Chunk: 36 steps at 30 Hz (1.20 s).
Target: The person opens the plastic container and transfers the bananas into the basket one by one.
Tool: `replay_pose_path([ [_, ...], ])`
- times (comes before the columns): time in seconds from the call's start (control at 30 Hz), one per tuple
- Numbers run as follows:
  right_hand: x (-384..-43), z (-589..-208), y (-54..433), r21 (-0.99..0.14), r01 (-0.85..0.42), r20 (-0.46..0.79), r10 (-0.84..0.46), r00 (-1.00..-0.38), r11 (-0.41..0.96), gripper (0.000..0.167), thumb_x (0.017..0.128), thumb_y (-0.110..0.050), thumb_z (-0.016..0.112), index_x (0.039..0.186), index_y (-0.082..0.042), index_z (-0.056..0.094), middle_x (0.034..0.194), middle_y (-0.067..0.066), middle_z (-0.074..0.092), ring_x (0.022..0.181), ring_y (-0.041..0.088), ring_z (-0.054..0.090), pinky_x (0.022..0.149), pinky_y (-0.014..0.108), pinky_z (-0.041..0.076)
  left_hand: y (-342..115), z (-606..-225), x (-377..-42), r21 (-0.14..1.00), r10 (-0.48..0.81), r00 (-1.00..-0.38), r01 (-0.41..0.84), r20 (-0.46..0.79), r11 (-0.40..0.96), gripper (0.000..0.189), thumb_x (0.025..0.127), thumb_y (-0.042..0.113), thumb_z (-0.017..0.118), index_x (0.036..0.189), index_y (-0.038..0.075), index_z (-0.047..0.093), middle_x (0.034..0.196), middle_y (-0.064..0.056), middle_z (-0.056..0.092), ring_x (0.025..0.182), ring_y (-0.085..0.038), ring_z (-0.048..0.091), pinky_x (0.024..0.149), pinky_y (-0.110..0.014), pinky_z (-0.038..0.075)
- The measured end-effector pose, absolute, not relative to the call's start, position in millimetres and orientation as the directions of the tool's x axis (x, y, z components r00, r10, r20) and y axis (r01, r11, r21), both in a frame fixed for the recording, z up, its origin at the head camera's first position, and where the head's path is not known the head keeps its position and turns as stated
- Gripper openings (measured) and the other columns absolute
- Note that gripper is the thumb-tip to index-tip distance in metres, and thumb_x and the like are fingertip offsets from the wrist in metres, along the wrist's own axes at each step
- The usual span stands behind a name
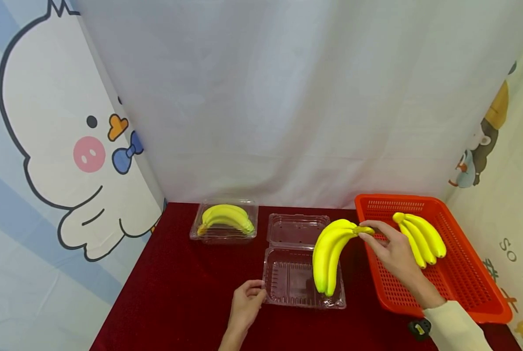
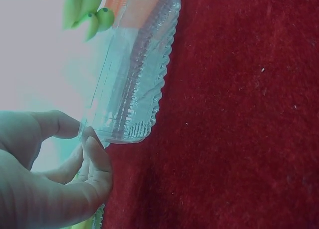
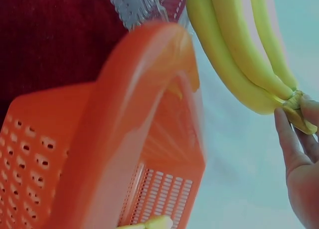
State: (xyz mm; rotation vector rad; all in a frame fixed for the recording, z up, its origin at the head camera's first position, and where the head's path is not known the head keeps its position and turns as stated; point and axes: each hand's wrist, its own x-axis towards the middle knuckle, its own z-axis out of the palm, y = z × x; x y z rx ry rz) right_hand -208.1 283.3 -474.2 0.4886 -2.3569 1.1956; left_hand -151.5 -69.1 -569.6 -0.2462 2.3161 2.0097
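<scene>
By its stem, my right hand (image 1: 393, 251) holds a bunch of bananas (image 1: 329, 256) over the right part of an open clear plastic clamshell box (image 1: 287, 282). In the right wrist view the fingertips and thumb pinch the stem of the bunch (image 3: 239, 49). At the box's left edge, my left hand (image 1: 247, 302) pinches the rim between thumb and fingers, as the left wrist view shows at the box corner (image 2: 124, 99). The box's lid (image 1: 298, 229) lies folded back behind it.
A red plastic basket (image 1: 375, 287) stands at the right with another bunch of bananas (image 1: 421, 239) inside. Back left, a closed clear box (image 1: 195, 234) contains bananas (image 1: 226, 214). A small black object (image 1: 419, 329) lies by the basket's front. Dark red cloth (image 1: 178, 287) covers the table.
</scene>
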Motion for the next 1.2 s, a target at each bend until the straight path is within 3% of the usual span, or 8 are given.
replay_pose_path([
  [0.57,-200,-461,318,-0.703,-0.406,0.523,0.037,-0.852,0.584,0.030,0.094,0.003,0.072,0.123,0.002,0.067,0.116,0.014,0.066,0.104,-0.010,0.058,0.082,0.005,0.049,-66,-568,-153,0.971,-0.135,-0.977,-0.183,-0.163,0.156,0.030,0.084,0.002,0.067,0.113,-0.006,0.070,0.083,-0.008,0.072,0.067,-0.012,0.061,0.058,-0.023,0.049],
  [0.93,-204,-456,347,-0.728,-0.345,0.519,0.147,-0.842,0.593,0.028,0.095,0.003,0.070,0.123,0.004,0.067,0.112,-0.011,0.065,0.100,-0.009,0.059,0.082,0.004,0.048,-67,-569,-153,0.974,-0.111,-0.980,-0.177,-0.163,0.139,0.025,0.090,0.004,0.070,0.113,-0.006,0.069,0.083,-0.007,0.071,0.070,-0.014,0.065,0.059,-0.022,0.051],
  [1.2,-205,-451,369,-0.712,-0.352,0.555,0.180,-0.812,0.607,0.028,0.096,0.003,0.069,0.124,0.006,0.065,0.110,-0.019,0.062,0.099,-0.007,0.059,0.080,0.002,0.047,-69,-569,-153,0.971,-0.091,-0.979,-0.191,-0.180,0.142,0.023,0.092,0.005,0.070,0.113,-0.005,0.069,0.082,-0.005,0.070,0.070,-0.013,0.063,0.061,-0.023,0.051],
])
